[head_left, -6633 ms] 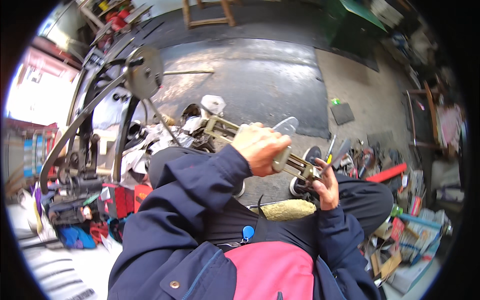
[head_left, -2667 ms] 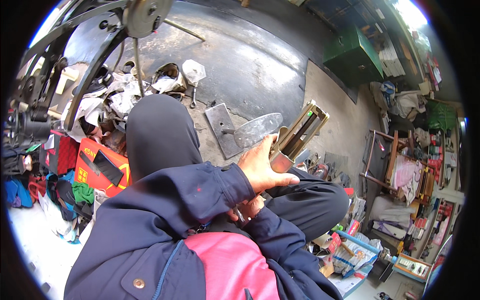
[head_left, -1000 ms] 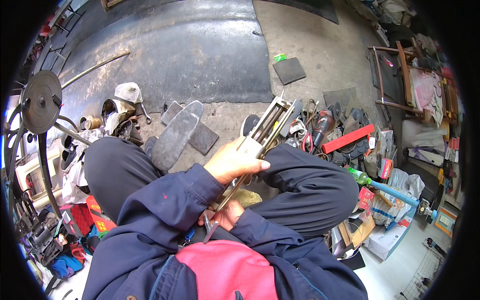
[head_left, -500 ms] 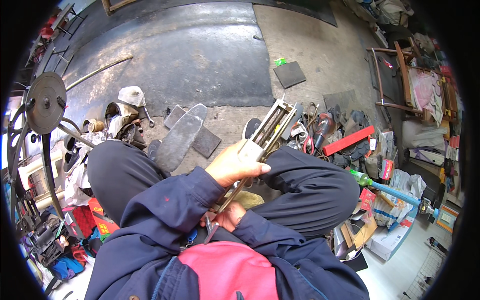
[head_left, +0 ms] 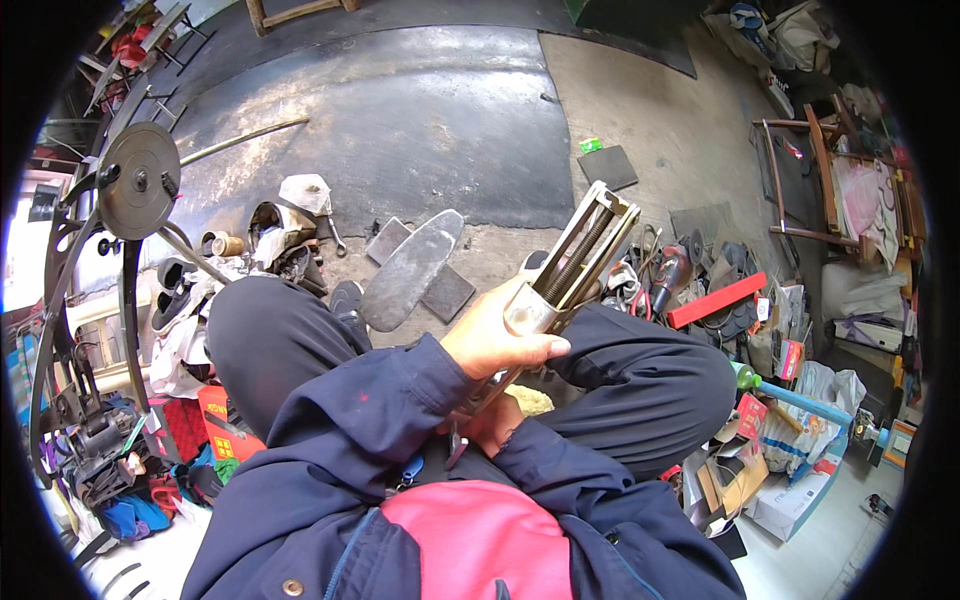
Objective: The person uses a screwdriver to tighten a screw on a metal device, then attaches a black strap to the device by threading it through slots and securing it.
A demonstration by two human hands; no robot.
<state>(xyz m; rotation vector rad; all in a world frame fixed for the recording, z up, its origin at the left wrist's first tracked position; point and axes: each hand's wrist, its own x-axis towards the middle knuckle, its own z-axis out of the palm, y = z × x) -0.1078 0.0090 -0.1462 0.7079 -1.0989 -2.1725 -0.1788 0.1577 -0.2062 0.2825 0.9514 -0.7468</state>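
Head view first and only: left hand is wrapped around the lower body of a long brass-coloured metal frame tool, a narrow rectangular frame with a threaded rod running down its middle. The tool is tilted up and away from the lap, its open end pointing toward the far right of the concrete floor. Right hand sits lower, just under the left, closed on the tool's near end; what its fingers do there is mostly hidden by the left sleeve.

The person sits on the floor with knees drawn up, the tool held above the gap between the legs. A flat grey oval plate lies on the floor just beyond the left knee, beside dark square tiles. A red bar lies among clutter toward the right side of the floor.

To do this well, I judge the upper grip should stay firm on the frame while the lower hand works the end, keeping the rod in line with the frame so nothing binds.
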